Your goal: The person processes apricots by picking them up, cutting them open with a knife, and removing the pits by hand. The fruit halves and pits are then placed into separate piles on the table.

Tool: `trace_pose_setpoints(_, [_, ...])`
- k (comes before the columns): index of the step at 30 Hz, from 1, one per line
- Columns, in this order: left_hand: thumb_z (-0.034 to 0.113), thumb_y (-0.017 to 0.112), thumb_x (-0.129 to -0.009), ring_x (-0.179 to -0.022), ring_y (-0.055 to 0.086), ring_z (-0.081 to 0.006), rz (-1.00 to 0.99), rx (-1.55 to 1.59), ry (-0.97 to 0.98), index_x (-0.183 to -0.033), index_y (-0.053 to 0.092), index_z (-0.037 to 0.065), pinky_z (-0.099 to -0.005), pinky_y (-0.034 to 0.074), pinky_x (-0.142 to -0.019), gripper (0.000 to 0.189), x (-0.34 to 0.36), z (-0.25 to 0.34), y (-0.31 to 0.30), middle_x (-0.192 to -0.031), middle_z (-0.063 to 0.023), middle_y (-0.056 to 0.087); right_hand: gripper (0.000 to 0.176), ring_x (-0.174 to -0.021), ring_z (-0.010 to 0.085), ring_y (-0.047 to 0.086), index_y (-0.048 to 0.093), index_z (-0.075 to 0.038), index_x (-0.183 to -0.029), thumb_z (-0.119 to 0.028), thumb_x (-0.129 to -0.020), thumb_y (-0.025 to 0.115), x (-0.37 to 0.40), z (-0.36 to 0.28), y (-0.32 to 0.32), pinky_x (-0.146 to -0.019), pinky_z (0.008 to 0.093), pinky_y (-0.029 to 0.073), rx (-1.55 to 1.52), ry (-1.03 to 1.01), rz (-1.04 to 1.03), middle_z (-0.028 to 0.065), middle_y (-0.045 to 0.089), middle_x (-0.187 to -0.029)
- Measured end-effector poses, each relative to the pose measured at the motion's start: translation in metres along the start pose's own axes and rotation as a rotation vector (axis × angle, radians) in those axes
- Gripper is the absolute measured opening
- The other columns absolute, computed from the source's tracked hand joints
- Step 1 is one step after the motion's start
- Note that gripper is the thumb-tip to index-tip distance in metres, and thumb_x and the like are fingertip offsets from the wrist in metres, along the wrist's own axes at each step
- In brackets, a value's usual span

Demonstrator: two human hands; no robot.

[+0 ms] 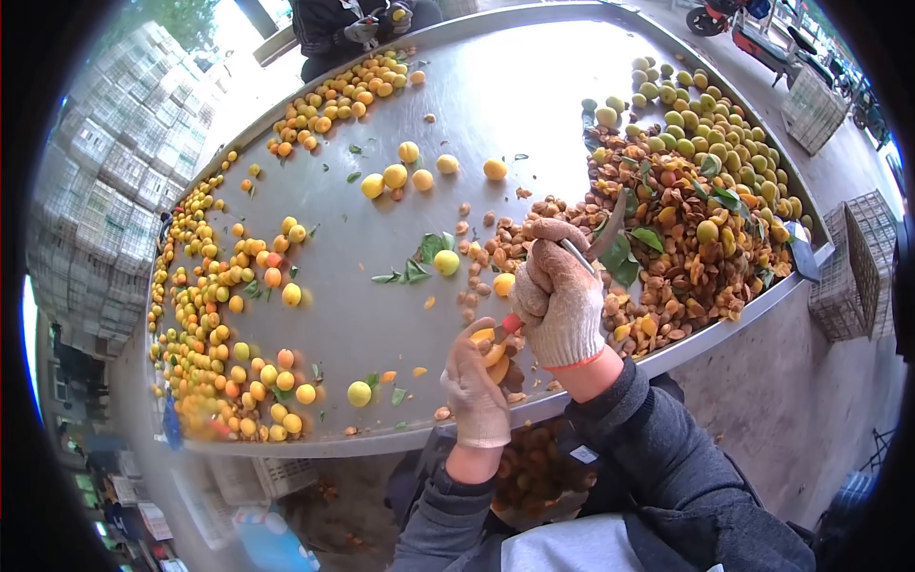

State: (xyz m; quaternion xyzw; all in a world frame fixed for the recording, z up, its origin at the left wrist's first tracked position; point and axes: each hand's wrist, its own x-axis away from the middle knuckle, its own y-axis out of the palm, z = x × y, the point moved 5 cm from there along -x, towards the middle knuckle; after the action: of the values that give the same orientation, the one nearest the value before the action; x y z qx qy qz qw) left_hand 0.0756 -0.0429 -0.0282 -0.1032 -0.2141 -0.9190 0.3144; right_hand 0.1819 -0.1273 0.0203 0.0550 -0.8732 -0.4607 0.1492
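Note:
My right hand point(564, 303), in a soiled white knit glove, is closed around a cutting tool with a curved, stained blade point(612, 227) rising from the fist. A red end point(513, 323) of the tool shows below that fist, close to my other hand. My left hand point(477, 393), also gloved, has its fingers curled around a cut apricot point(495, 356) whose yellow-orange flesh shows. Both hands are close together over the table's near edge. Just beyond them lie brown apricot pits point(474, 284) and a whole apricot point(503, 284).
A metal table point(381, 248) with a raised rim holds whole apricots point(229, 353) at left, and a heap of split fruit point(677, 248) and green apricots point(715, 133) at right. Another person point(357, 29) works at the far edge. Crates point(124, 153) are stacked at left.

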Motion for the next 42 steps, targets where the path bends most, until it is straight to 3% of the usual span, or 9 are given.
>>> trace_pose_setpoints(5, [0.032,0.035,-0.101,-0.076,0.061,-0.0151,-0.018,-0.217,0.164,-0.112,0.055,0.0,-0.0231,0.051,-0.065,0.039,-0.008,-0.008,-0.014,-0.094,-0.0086,0.06,0.017,-0.041,0.0067,0.028,0.057,-0.012,-0.101,-0.004,-0.088,0.05,-0.003,0.014,-0.007,-0.037,0.0222,0.023,0.015,-0.005,0.098,-0.0046,0.032,-0.057])
trace_pose_setpoints(13, [0.041,0.033,-0.101,-0.064,0.058,-0.0139,-0.034,0.317,-0.292,-0.115,0.053,0.003,-0.0209,0.049,-0.057,0.045,-0.011,-0.023,-0.02,-0.09,-0.0094,0.06,0.019,-0.041,0.0066,0.028,0.056,-0.012,-0.103,-0.003,-0.088,0.048,-0.006,0.02,-0.013,-0.037,0.0221,0.022,-0.018,-0.002,0.164,-0.0046,0.032,-0.057])
trace_pose_setpoints(16, [0.046,0.038,-0.099,-0.063,0.058,-0.0145,-0.091,0.312,-0.178,-0.117,0.052,0.002,-0.0217,0.047,-0.052,0.049,-0.006,-0.013,-0.01,-0.09,-0.01,0.061,0.018,-0.041,0.0064,0.027,0.056,-0.011,-0.102,-0.003,-0.088,0.048,-0.011,0.014,-0.01,-0.037,0.022,0.022,0.006,0.015,0.16,-0.0045,0.031,-0.057])
trace_pose_setpoints(20, [0.055,0.04,-0.096,-0.062,0.058,-0.0152,-0.359,0.001,-0.12,-0.12,0.051,0.003,-0.0242,0.047,-0.052,0.058,0.008,0.015,0.006,-0.087,-0.0108,0.061,0.015,-0.041,0.006,0.026,0.056,-0.01,-0.099,-0.004,-0.087,0.05,-0.013,-0.012,0.006,-0.037,0.0215,0.02,0.078,0.091,-0.192,-0.0053,0.031,-0.059])
trace_pose_setpoints(22, [0.065,0.038,-0.091,-0.062,0.058,-0.0177,-0.497,0.227,-0.437,-0.116,0.052,0.003,-0.0275,0.046,-0.053,0.069,0.012,-0.005,0.005,-0.082,-0.0109,0.061,0.014,-0.041,0.0054,0.026,0.057,-0.01,-0.097,-0.003,-0.086,0.051,-0.001,-0.004,0.016,-0.037,0.0207,0.021,0.081,0.281,-0.328,-0.0054,0.032,-0.06])
trace_pose_setpoints(26, [0.079,0.03,-0.083,-0.058,0.052,-0.0211,-0.691,-0.021,-0.282,-0.103,0.056,0.007,-0.0303,0.042,-0.055,0.08,0.014,-0.015,-0.005,-0.069,-0.0084,0.055,0.015,-0.04,0.0058,0.027,0.06,-0.009,-0.099,-0.005,-0.086,0.054,0.007,0.001,0.02,-0.036,0.022,0.021,-0.058,0.339,-0.384,-0.0043,0.031,-0.058])
trace_pose_setpoints(36, [0.063,0.033,-0.094,-0.055,0.051,-0.0185,-0.802,0.369,-0.462,-0.089,0.048,0.007,-0.0281,0.042,-0.052,0.058,0.022,-0.017,0.007,-0.063,-0.0057,0.048,0.02,-0.043,0.0063,0.032,0.062,-0.008,-0.101,-0.002,-0.086,0.05,0.022,0.001,0.028,-0.039,0.0216,0.023,-0.06,0.431,-0.588,-0.004,0.038,-0.06])
trace_pose_setpoints(39, [0.049,0.038,-0.098,-0.057,0.051,-0.0147,-0.462,-0.33,0.0,-0.097,0.05,0.011,-0.028,0.04,-0.048,0.039,0.01,-0.002,-0.004,-0.065,-0.002,0.047,0.015,-0.042,0.0065,0.036,0.062,-0.006,-0.094,0.0,-0.083,0.055,0.031,0.003,0.033,-0.039,0.023,0.027,0.444,0.209,-0.408,-0.0019,0.044,-0.059])
trace_pose_setpoints(42, [0.031,0.041,-0.099,-0.064,0.054,-0.0136,-0.266,0.473,-0.518,-0.108,0.052,0.011,-0.0265,0.043,-0.052,0.025,-0.012,-0.053,-0.026,-0.072,-0.0015,0.051,0.015,-0.044,0.0066,0.039,0.062,-0.005,-0.093,0.002,-0.081,0.057,0.047,0.007,0.043,-0.04,0.0226,0.03,0.69,-0.343,-0.538,-0.0005,0.05,-0.063])
